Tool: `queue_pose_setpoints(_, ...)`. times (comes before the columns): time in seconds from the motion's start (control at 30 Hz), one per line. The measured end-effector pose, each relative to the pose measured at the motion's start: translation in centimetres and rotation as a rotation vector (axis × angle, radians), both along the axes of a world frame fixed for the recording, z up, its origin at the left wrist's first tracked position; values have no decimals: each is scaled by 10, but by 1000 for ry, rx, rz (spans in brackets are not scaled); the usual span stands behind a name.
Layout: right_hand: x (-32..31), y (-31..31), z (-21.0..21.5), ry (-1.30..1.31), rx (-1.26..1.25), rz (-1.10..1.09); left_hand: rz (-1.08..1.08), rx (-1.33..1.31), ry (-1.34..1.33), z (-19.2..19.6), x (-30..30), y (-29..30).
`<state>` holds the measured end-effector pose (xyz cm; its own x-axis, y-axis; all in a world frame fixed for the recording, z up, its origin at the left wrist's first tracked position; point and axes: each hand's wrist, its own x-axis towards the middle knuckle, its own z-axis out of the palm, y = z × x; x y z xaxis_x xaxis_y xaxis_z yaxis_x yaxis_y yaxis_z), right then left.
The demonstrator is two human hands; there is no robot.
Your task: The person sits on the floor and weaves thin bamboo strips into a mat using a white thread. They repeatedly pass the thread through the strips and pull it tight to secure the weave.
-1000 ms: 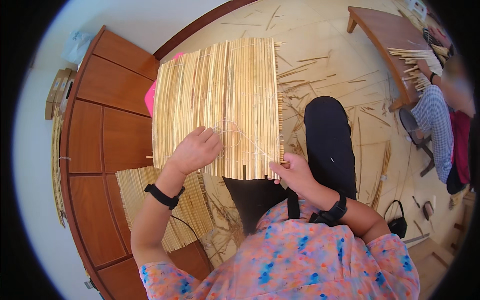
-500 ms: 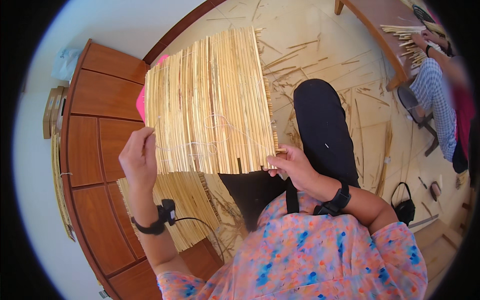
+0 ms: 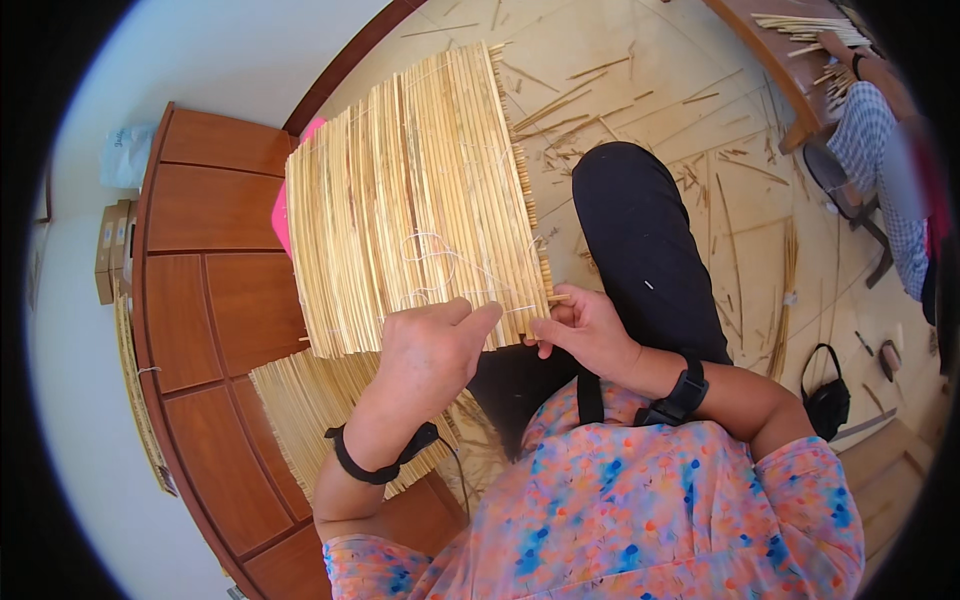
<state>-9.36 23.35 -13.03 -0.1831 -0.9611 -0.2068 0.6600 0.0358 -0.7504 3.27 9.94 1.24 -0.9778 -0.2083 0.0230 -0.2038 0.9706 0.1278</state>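
A mat of straw-coloured reeds point(image 3: 410, 190), bound side by side with white thread, stands tilted in front of me. My right hand point(image 3: 590, 325) pinches its lower right corner, where one reed end pokes out above the fingers. My left hand point(image 3: 430, 350) is closed in front of the mat's lower edge, thumb toward the right hand. A short taut stretch of white thread point(image 3: 518, 308) runs from its fingertips toward the right hand. Loose loops of this thread point(image 3: 428, 245) lie on the mat's face. The left fingertips are partly hidden behind the hand.
A second reed mat point(image 3: 310, 400) lies below, beside the brown wooden cabinet point(image 3: 190, 300). Something pink point(image 3: 281, 215) shows behind the held mat. Cut reeds point(image 3: 570, 110) litter the tiled floor. At right, a co-worker's hand point(image 3: 835, 45) reaches over reeds on a table; a black bag point(image 3: 827, 400) lies nearer.
My left hand has moved from the mat's left side rightward and down, close to my right hand, and the thread drawn out to the left has slackened. My right hand keeps the corner.
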Motion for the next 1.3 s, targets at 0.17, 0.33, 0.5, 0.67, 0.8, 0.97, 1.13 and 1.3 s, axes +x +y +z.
queue_pose_setpoints(0.17, -4, 0, -5, 42, 53, 33, -42, -42, -14, 3, -12, 0)
queue_pose_setpoints(0.33, -6, 1, -5, 62, 73, 46, -62, -63, -42, 3, -17, 1)
queue_pose_setpoints(0.5, -7, 1, -7, 87, 80, 35, -89, -100, -70, 3, -23, 3)
queue_pose_setpoints(0.67, -7, 1, -6, 84, 68, 27, -94, -112, -70, 3, -26, 4)
queue_pose_setpoints(0.8, -7, 1, -4, 64, 67, 12, -102, -117, -79, 4, -27, 4)
queue_pose_setpoints(0.97, -5, 0, -3, 38, 76, -10, -104, -136, -106, 5, -27, 4)
queue_pose_setpoints(1.13, -7, 0, -2, 59, 86, -5, -109, -136, -73, 8, -29, 4)
queue_pose_setpoints(1.3, -6, 0, -4, 97, 103, 7, -122, -147, -82, 6, -30, 6)
